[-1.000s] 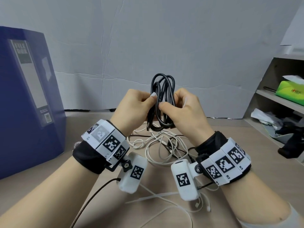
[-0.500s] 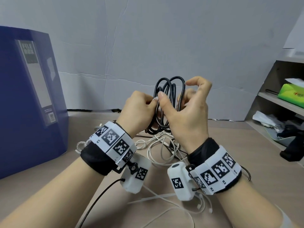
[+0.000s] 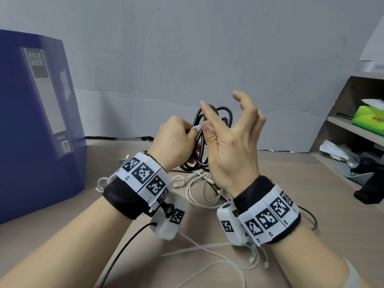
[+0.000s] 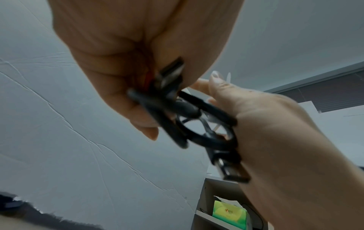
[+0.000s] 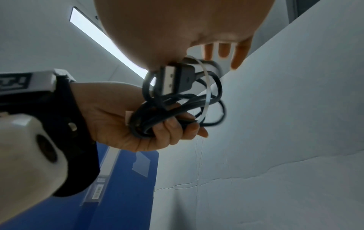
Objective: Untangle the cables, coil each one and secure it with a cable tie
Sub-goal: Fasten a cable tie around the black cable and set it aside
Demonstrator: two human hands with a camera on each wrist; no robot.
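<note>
A black cable (image 3: 209, 142), wound into a loose coil, is held upright above the table. My left hand (image 3: 176, 140) grips the coil's left side in its curled fingers. A white cable tie (image 5: 205, 87) loops around the strands beside the cable's USB plug (image 5: 177, 77). My right hand (image 3: 207, 121) is against the coil's right side. Its thumb and index finger pinch the tie's tail, while its other fingers (image 3: 247, 109) are lifted and spread. In the left wrist view the coil (image 4: 193, 124) is blurred between both hands.
A tangle of white cables (image 3: 199, 190) lies on the table under the hands. Loose white cable ties (image 3: 197, 249) lie nearer to me. A blue file box (image 3: 37, 121) stands at the left. A shelf (image 3: 353, 129) with a green tissue box (image 3: 369, 117) is at the right.
My right hand has let go of the coil's right side. Its fingers have lifted and spread, with only thumb and index left at the tie. The left hand keeps its grip.
</note>
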